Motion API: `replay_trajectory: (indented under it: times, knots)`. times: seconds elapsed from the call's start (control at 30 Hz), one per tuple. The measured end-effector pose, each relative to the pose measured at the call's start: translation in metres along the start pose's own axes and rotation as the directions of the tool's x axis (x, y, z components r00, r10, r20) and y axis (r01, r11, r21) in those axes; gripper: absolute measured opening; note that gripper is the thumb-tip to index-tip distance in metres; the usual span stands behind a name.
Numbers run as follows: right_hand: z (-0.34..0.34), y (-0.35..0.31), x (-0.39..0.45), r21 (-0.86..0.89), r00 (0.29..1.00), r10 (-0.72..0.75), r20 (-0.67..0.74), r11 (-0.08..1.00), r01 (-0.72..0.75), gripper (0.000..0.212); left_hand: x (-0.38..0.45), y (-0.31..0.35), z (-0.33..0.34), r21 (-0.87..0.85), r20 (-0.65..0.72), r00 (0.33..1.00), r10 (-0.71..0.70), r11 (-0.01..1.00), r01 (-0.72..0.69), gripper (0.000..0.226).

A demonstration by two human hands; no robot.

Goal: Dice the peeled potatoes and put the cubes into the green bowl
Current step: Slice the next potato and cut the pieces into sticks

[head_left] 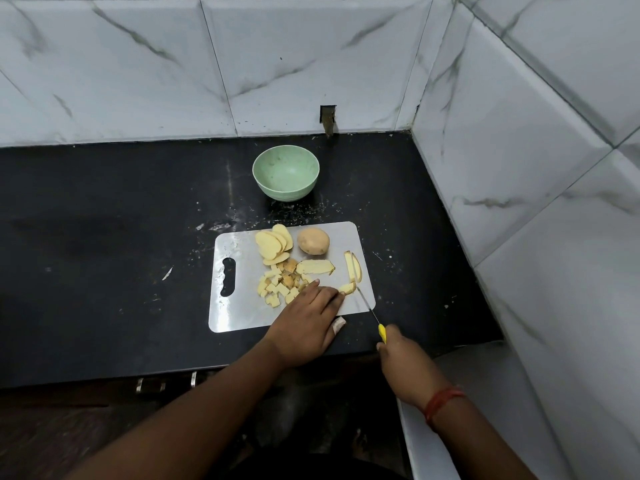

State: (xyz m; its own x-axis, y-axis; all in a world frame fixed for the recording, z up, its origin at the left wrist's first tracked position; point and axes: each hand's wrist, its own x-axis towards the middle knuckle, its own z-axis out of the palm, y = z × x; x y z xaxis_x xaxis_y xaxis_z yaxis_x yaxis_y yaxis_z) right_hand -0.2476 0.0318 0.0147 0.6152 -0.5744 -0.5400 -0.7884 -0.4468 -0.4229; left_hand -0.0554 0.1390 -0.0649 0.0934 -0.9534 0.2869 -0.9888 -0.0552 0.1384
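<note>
A metal cutting board lies on the black counter. On it are a fanned stack of potato slices, one whole potato, a pile of cubes and some strips. My left hand lies on the board with straight fingers holding down a small potato piece. My right hand grips a knife with a yellow handle; its thin blade points at that piece. The green bowl stands beyond the board with nothing in it.
The black counter ends in a front edge near my arms. Marble-tiled walls close the back and the right side, forming a corner. A small hole sits in the back wall above the bowl.
</note>
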Motion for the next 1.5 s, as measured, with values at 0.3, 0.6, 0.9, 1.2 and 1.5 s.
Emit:
replay_trajectory:
  times: [0.3, 0.6, 0.9, 1.2, 1.5]
  knots:
    - [0.001, -0.032, 0.021, -0.048, 0.997, 0.054, 0.048, 0.997, -0.052, 0.009, -0.002, -0.002, 0.005, -0.049, -0.026, 1.000, -0.013, 0.999, 0.012, 0.049]
    - [0.008, -0.010, 0.000, 0.000, 0.998, 0.019, 0.058, 1.000, -0.019, 0.004, -0.002, -0.001, 0.002, -0.033, 0.006, 1.000, -0.021, 0.999, 0.021, 0.050]
    - [-0.002, -0.026, 0.009, 0.038, 0.999, -0.041, -0.017, 0.998, 0.041, 0.012, -0.006, 0.001, 0.000, 0.029, 0.000, 0.997, -0.072, 0.997, 0.072, 0.054]
    - [0.006, -0.029, 0.027, -0.106, 0.999, 0.035, 0.030, 0.994, -0.031, 0.006, -0.006, 0.001, -0.002, 0.040, 0.013, 0.994, -0.112, 0.993, 0.112, 0.053]
    - [0.012, -0.017, 0.012, -0.046, 0.998, 0.004, 0.064, 0.999, -0.001, 0.006, -0.005, 0.003, -0.003, 0.045, 0.014, 0.992, -0.128, 0.991, 0.128, 0.055]
